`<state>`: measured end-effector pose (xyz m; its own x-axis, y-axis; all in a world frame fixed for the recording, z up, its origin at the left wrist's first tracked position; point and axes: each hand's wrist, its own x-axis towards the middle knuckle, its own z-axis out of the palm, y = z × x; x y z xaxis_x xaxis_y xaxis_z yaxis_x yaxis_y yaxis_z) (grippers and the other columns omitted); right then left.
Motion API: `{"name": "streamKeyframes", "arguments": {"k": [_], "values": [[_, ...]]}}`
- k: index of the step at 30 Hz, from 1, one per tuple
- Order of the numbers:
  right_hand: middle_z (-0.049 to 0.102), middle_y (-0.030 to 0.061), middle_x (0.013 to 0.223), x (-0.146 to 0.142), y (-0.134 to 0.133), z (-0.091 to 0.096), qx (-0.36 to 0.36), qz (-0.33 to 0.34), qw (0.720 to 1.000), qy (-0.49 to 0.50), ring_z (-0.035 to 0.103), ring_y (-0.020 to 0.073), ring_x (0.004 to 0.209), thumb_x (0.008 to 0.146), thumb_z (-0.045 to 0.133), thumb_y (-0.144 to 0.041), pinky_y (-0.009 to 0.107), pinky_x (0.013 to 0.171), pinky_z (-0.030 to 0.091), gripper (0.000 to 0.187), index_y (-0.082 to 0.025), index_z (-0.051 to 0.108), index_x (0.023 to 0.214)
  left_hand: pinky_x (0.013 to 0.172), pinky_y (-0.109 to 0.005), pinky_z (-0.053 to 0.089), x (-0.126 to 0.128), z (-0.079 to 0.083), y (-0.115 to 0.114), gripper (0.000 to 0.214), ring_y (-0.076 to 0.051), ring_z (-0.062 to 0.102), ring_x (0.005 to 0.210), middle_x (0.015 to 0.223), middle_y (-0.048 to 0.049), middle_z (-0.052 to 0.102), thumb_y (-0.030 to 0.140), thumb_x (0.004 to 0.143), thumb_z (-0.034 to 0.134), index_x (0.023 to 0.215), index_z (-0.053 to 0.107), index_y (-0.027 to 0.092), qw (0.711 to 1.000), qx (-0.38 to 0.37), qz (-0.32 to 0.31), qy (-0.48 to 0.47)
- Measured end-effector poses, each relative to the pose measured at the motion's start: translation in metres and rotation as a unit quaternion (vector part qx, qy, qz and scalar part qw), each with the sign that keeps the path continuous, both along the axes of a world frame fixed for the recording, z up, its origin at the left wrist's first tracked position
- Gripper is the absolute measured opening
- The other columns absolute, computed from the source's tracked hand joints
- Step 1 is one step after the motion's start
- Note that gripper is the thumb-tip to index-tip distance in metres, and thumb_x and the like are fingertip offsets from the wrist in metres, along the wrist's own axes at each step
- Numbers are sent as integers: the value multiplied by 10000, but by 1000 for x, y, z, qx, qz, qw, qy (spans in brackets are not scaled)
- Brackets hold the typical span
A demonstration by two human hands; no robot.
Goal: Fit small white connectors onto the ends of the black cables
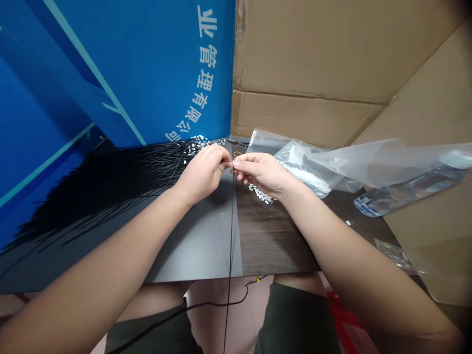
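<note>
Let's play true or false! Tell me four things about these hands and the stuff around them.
1. The bare left hand and bare right hand meet at a long thin black cord. True.
2. A heap of thin black strands lies right of both hands. False: it lies to their left.
3. Small white rectangular pieces lie near the right hand. True.
4. The big panel with white writing is yellow. False: it's blue.

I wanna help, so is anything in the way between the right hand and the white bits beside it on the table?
Nothing visible is. The white bits lie on the table close below the right hand; the plastic bag lies further back and right, not between them.
</note>
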<state>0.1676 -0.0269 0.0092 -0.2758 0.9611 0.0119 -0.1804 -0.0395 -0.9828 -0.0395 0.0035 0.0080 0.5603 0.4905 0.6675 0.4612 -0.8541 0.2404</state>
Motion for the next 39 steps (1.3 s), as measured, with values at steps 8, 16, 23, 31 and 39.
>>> {"name": "streamKeyframes", "arguments": {"k": [8,16,23,31,39], "values": [[675,-7,750,1,-1,2,94,-40,990,-99,584,103,651,838,841,-375,272,638,451,230,-168,743,819,886,-354,512,-1,-1,2,125,-208,642,946,954,-47,702,183,1049,550,937,596,216,999,31,11,11],[682,-9,762,-2,-2,0,138,-50,978,-148,613,114,662,893,758,-329,281,675,483,177,-178,693,828,887,-350,517,4,5,-7,133,-205,656,939,959,-50,725,243,1018,571,902,626,209,997,-63,30,-32],[680,-4,764,1,-1,-1,165,-65,957,-230,604,142,698,936,689,-380,304,702,467,203,-191,684,864,715,-299,526,5,-4,-3,313,-166,637,736,866,-34,703,502,941,709,966,669,192,938,-296,-2,-183],[681,8,783,2,-2,3,184,-71,938,-284,593,168,769,929,671,-378,328,759,456,214,-185,709,846,746,-301,495,2,1,-7,307,-173,659,743,803,-33,757,478,917,748,884,758,173,947,-295,47,-122],[685,5,780,0,-3,-1,181,-83,942,-271,590,155,722,926,697,-397,321,717,460,219,-186,712,869,709,-302,499,2,-1,-4,256,-166,655,696,732,-21,727,423,904,733,844,726,173,935,-327,30,-135]]}}
